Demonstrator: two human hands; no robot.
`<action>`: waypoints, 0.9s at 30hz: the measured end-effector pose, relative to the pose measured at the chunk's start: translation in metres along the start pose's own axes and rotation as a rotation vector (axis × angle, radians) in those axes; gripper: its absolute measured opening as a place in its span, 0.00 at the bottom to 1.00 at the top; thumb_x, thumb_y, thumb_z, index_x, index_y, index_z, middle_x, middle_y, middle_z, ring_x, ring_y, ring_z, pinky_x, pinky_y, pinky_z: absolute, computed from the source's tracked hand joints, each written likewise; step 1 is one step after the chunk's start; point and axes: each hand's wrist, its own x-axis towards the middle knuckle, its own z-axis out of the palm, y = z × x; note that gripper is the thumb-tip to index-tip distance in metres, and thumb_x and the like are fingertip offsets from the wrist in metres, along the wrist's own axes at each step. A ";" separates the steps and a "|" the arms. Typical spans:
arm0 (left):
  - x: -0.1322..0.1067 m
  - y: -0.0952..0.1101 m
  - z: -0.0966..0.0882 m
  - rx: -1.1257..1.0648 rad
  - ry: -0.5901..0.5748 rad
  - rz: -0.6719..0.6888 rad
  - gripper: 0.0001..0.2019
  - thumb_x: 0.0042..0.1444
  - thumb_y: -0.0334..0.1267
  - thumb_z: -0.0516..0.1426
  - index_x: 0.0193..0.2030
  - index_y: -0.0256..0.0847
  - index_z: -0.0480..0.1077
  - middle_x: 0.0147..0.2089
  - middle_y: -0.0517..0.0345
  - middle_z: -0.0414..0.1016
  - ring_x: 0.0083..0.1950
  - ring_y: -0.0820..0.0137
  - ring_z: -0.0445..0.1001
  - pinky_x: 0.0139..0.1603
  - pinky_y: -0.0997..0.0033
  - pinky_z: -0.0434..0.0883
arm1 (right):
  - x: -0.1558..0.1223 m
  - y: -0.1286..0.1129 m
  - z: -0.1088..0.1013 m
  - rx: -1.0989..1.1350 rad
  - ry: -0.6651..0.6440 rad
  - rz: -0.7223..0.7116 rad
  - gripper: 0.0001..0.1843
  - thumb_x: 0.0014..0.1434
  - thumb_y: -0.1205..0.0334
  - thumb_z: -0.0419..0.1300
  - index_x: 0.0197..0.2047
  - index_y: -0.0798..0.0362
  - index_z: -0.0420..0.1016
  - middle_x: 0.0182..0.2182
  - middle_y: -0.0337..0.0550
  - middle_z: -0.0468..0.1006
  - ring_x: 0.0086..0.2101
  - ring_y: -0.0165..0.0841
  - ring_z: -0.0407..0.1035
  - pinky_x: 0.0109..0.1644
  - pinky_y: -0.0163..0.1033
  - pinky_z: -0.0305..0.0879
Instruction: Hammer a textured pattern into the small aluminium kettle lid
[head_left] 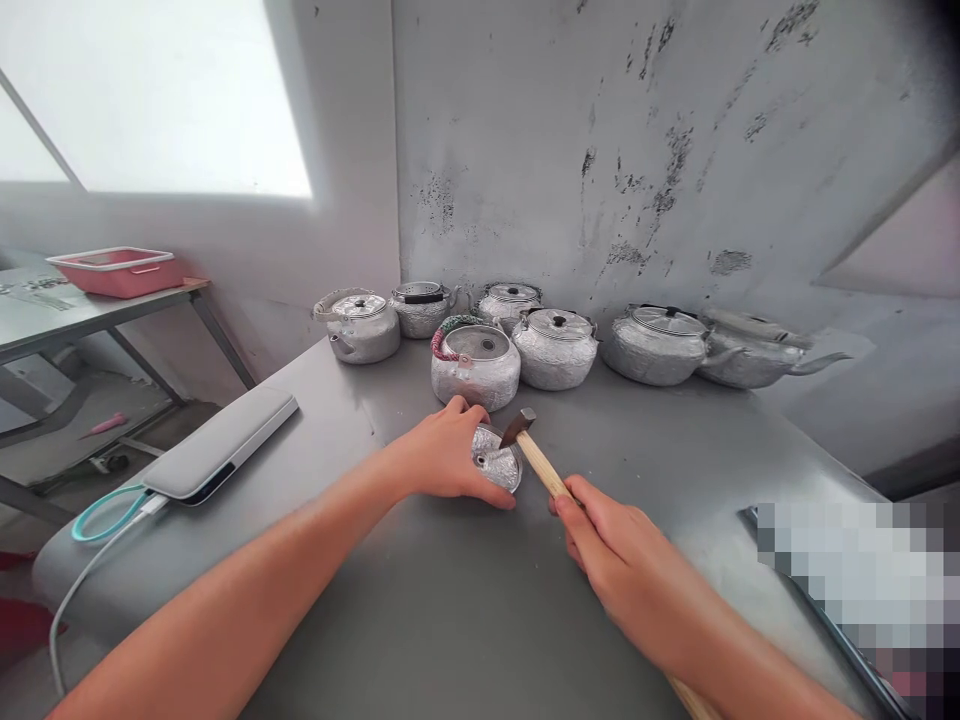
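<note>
My left hand (447,452) grips the rim of a small round silver kettle lid (508,470) on the table, thumb at the near side and fingers at the far side. The lid is dented and has a small hole near its middle. In my right hand (604,530) is the wooden handle of a hammer (541,466). Its dark metal head is at the lid, the narrow end pointing down at the surface; whether they touch, I cannot tell. Just behind stands a lidless dented kettle (474,385) with a red and green wrapped handle.
Several dented metal kettles (556,350) line the back of the grey table (420,610) by the stained wall. A grey power bank (225,440) with a cable lies at left. A dark-edged, pixelated flat object (855,590) is at right. A red basket (124,275) sits on another table.
</note>
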 end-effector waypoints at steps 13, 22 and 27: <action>-0.001 0.004 -0.001 0.049 -0.010 -0.042 0.50 0.32 0.76 0.59 0.58 0.44 0.64 0.57 0.49 0.64 0.53 0.53 0.73 0.45 0.62 0.72 | 0.001 -0.001 -0.002 0.002 0.006 0.006 0.19 0.72 0.50 0.40 0.30 0.46 0.54 0.21 0.30 0.59 0.22 0.30 0.51 0.25 0.38 0.49; -0.001 0.004 0.000 0.066 -0.014 -0.036 0.48 0.32 0.76 0.59 0.54 0.43 0.64 0.55 0.50 0.65 0.51 0.53 0.73 0.43 0.62 0.73 | 0.001 -0.001 -0.002 0.008 0.033 -0.018 0.20 0.72 0.48 0.37 0.30 0.46 0.53 0.22 0.30 0.58 0.23 0.30 0.52 0.26 0.38 0.49; -0.001 0.003 0.001 0.073 -0.014 -0.033 0.46 0.33 0.76 0.58 0.53 0.44 0.63 0.53 0.50 0.65 0.50 0.54 0.74 0.42 0.62 0.72 | 0.001 -0.001 -0.002 0.000 0.005 -0.006 0.19 0.72 0.50 0.39 0.30 0.46 0.54 0.21 0.30 0.58 0.23 0.30 0.52 0.26 0.38 0.49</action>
